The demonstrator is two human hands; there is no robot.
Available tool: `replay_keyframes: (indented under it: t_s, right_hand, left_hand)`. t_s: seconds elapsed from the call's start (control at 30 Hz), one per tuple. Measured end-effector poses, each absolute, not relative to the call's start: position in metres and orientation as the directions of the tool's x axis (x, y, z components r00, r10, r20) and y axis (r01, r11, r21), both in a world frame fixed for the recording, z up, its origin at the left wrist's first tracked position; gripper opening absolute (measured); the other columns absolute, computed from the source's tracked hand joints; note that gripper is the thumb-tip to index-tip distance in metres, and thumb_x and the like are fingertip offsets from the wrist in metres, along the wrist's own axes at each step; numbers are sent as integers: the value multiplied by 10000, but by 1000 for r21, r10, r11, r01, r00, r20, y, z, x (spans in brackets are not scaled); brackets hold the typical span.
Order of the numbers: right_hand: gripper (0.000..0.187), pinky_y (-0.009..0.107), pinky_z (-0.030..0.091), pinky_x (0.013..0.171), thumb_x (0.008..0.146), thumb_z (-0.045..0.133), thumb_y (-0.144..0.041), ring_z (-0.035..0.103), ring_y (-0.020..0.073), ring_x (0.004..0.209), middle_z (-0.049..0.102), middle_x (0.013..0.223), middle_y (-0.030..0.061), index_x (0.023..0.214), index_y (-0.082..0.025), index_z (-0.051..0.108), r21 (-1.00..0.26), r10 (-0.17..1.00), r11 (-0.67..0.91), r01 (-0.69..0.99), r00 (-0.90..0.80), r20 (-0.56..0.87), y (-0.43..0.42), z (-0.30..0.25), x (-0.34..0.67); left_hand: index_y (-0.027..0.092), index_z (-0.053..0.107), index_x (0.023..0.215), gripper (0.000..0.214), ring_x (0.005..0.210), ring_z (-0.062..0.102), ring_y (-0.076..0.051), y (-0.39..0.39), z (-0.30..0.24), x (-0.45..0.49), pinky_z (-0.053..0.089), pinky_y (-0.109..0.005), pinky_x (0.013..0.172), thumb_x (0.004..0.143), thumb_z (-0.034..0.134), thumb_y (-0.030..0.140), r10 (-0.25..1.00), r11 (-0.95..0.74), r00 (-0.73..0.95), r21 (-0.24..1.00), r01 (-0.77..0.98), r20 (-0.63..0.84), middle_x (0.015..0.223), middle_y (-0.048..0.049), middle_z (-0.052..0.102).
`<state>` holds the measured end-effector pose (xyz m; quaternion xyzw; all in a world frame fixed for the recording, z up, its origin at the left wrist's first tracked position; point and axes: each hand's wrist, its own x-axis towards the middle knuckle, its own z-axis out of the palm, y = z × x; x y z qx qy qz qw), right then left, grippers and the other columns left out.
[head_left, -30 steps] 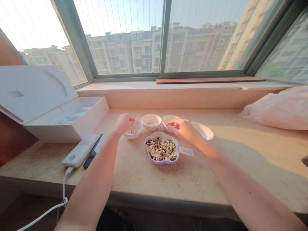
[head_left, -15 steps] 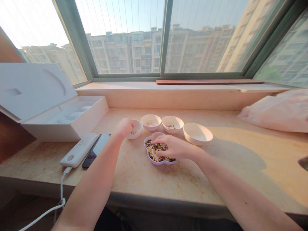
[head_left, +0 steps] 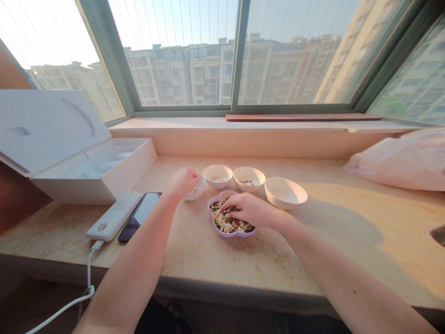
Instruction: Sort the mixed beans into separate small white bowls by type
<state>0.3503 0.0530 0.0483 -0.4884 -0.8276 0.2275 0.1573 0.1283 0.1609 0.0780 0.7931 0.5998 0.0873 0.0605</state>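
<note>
A lilac scalloped bowl [head_left: 212,223] holds a mix of black and yellow beans, peanuts and other pieces. My right hand [head_left: 251,208] reaches over it from the right, curled fingers and thumb apart, with the fingertips at the mix. My left hand [head_left: 182,182] is closed above the leftmost white bowl [head_left: 196,195], which has some pale and reddish pieces in it. Whatever the left fingers pinch is too small to make out. Behind the lilac bowl, one white bowl [head_left: 218,183] contains yellowish bits, and another white bowl [head_left: 249,186] contains a few dark beans.
A fourth white bowl [head_left: 287,203] stands to the right. On the left lie a phone [head_left: 141,215], a white power bank [head_left: 114,218] with a cable, and an open white box [head_left: 130,174]. A plastic bag [head_left: 399,162] rests at the far right, below the windows.
The right thumb has drawn nearer to the fingers and slightly up, showing more of the mix. My left hand has moved slightly up and right, still over the leftmost bowl.
</note>
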Motion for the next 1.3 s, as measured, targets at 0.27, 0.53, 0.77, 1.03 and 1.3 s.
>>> replay_keyframes:
  t_s: [0.27, 0.53, 0.77, 1.03, 1.3]
  right_hand:
    - [246, 283, 517, 769, 847, 620, -147, 709, 184, 866, 781, 1012, 1, 984, -257, 791, -561, 892, 408, 721, -444, 78, 53, 47, 351]
    - [252, 285, 523, 765, 849, 608, -131, 711, 181, 857, 784, 988, -2, 978, -252, 787, -569, 888, 425, 704, -446, 111, 53, 47, 351]
    - [280, 286, 531, 758, 856, 578, -108, 708, 176, 856, 782, 986, 2, 984, -245, 786, -578, 885, 435, 690, -445, 136, 53, 47, 351]
    - [275, 288, 537, 785, 853, 570, -99, 696, 173, 881, 773, 1030, 12, 976, -230, 779, -622, 876, 444, 645, -457, 151, 54, 50, 352]
    - [208, 343, 537, 822, 901, 621, -264, 684, 209, 941, 761, 1037, 44, 1064, -240, 749, -742, 926, 327, 585, -354, 129, 58, 50, 359]
  left_hand:
    - [190, 731, 797, 257, 739, 651, -201, 159, 77, 128, 385, -254, 585, 862, 510, 303, 950, -309, 295, 178, 934, 101, 817, -93, 733]
    - [186, 735, 778, 266, 699, 629, -199, 161, 75, 129, 385, -270, 595, 857, 504, 291, 947, -321, 308, 195, 927, 93, 781, -94, 708]
    - [185, 718, 756, 276, 691, 612, -185, 159, 76, 130, 359, -267, 586, 870, 496, 303, 939, -342, 329, 192, 920, 100, 772, -90, 694]
    - [186, 722, 739, 281, 705, 623, -189, 162, 72, 130, 383, -275, 598, 865, 487, 275, 933, -354, 334, 191, 915, 133, 820, -98, 728]
    - [195, 779, 901, 273, 881, 675, -238, 160, 75, 133, 485, -314, 763, 887, 507, 215, 892, -439, 380, 268, 857, 245, 943, -99, 764]
